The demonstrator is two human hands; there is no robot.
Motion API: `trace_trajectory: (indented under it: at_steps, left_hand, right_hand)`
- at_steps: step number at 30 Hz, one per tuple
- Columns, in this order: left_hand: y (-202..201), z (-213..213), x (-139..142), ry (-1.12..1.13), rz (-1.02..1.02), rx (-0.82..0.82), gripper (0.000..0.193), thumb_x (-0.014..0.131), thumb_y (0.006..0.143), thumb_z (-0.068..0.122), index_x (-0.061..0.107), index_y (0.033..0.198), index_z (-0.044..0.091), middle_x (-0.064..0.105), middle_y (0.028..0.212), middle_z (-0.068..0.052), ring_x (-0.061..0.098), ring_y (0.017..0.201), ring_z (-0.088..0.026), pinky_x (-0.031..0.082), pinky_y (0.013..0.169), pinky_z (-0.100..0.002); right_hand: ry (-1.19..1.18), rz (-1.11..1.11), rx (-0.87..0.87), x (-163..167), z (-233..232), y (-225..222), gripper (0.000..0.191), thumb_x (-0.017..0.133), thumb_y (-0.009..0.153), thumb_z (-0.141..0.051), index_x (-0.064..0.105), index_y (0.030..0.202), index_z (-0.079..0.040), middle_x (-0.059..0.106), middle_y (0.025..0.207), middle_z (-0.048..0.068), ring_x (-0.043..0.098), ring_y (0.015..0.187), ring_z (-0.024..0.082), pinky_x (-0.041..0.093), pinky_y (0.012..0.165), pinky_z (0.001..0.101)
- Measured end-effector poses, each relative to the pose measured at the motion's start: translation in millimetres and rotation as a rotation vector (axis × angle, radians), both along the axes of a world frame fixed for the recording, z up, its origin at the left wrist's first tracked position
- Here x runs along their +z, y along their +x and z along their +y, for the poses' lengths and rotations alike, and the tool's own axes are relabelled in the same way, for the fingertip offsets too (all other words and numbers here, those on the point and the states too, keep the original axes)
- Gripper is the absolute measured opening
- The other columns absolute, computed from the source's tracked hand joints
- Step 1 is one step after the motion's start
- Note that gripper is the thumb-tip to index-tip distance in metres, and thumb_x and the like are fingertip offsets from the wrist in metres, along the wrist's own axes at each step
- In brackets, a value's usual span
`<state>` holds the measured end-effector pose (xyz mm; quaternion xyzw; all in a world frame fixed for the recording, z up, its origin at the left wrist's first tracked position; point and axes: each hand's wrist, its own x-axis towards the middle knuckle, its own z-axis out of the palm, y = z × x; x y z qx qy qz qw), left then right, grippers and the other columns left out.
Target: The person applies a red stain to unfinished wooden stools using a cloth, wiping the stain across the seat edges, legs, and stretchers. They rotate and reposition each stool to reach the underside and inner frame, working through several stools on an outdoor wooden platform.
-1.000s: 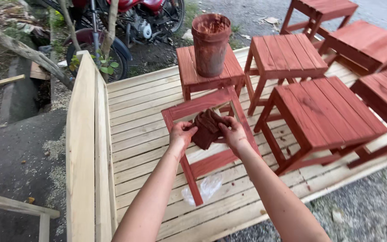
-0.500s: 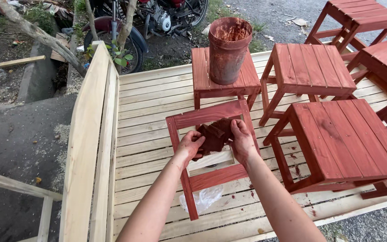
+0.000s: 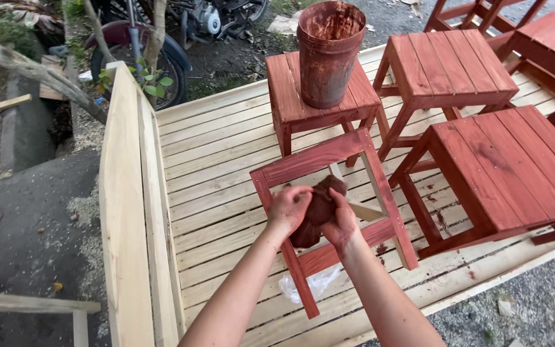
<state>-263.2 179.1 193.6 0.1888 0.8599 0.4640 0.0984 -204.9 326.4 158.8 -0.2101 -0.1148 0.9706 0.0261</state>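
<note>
Both my hands grip a dark, stain-soaked rag (image 3: 321, 204), bunched between them. My left hand (image 3: 288, 208) holds its left side and my right hand (image 3: 343, 226) its right side. They hover over a red-stained wooden stool frame (image 3: 319, 157) that lies tipped on the bare slatted wooden platform (image 3: 213, 167). Behind it a stained bucket (image 3: 329, 54) stands on a small red stool (image 3: 293, 96).
Several finished red stools (image 3: 515, 167) stand to the right. A pale wooden side board (image 3: 123, 218) edges the platform on the left. A crumpled plastic bag (image 3: 313, 284) lies under the frame. A motorbike (image 3: 162, 38) and tree branches are at the back left.
My view has dropped closer and shifted right. My hands have drawn together, squeezing the rag tighter over the stool frame.
</note>
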Motion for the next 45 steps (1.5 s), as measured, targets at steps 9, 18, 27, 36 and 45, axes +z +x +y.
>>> trace_trajectory:
  at_steps: [9, 18, 27, 36, 45]
  left_hand:
    - [-67.4, -72.8, -46.2, 0.433, -0.401, 0.757, 0.052, 0.056, 0.094, 0.048, 0.053, 0.127, 0.009, 0.059, 0.13, -0.016, 0.056, 0.122, -0.033, 0.042, 0.111, -0.055]
    - [-83.3, -74.3, -70.9, 0.513, -0.858, 0.538, 0.106, 0.019, 0.085, 0.088, -0.001, 0.165, 0.021, 0.012, 0.172, -0.014, 0.036, 0.153, -0.031, 0.001, 0.12, -0.069]
    - [-81.0, -71.2, -39.1, 0.385, -0.862, 0.445, 0.117, 0.011, 0.071, 0.095, -0.003, 0.165, 0.027, 0.016, 0.169, -0.019, 0.021, 0.156, -0.031, 0.002, 0.12, -0.07]
    - [-88.7, -77.6, -59.8, 0.392, -0.93, 0.471, 0.125, 0.013, 0.076, 0.093, 0.016, 0.16, 0.0, 0.044, 0.16, -0.024, 0.014, 0.159, -0.03, -0.005, 0.123, -0.061]
    - [-87.0, -82.5, -56.3, 0.448, -0.908, 0.414, 0.124, 0.015, 0.081, 0.092, 0.007, 0.161, -0.001, 0.041, 0.158, -0.031, 0.023, 0.156, -0.039, -0.003, 0.126, -0.053]
  right_hand:
    - [0.129, 0.012, -0.307, -23.0, 68.2, -31.9, 0.033, 0.04, 0.103, -0.006, 0.047, 0.133, 0.008, 0.061, 0.129, 0.025, 0.063, 0.119, 0.037, 0.049, 0.112, 0.0521]
    - [0.316, -0.182, -0.426, -19.6, 108.2, -93.0, 0.034, 0.042, 0.098, 0.008, 0.048, 0.132, 0.007, 0.058, 0.126, 0.025, 0.062, 0.113, 0.042, 0.055, 0.102, 0.0586]
    - [0.37, -0.335, -0.053, -62.9, -41.7, -88.0, 0.044, 0.025, 0.108, -0.024, 0.045, 0.136, 0.003, 0.059, 0.13, 0.022, 0.061, 0.117, 0.033, 0.051, 0.103, 0.0461]
    - [0.155, -0.271, -0.083, -38.3, -23.9, -84.8, 0.037, 0.038, 0.103, -0.003, 0.045, 0.137, 0.009, 0.061, 0.13, 0.027, 0.065, 0.115, 0.034, 0.051, 0.109, 0.0439]
    - [0.099, -0.101, -0.332, -42.9, 120.4, -106.7, 0.03, 0.042, 0.108, -0.01, 0.049, 0.132, 0.007, 0.061, 0.133, 0.018, 0.062, 0.119, 0.03, 0.051, 0.111, 0.0466]
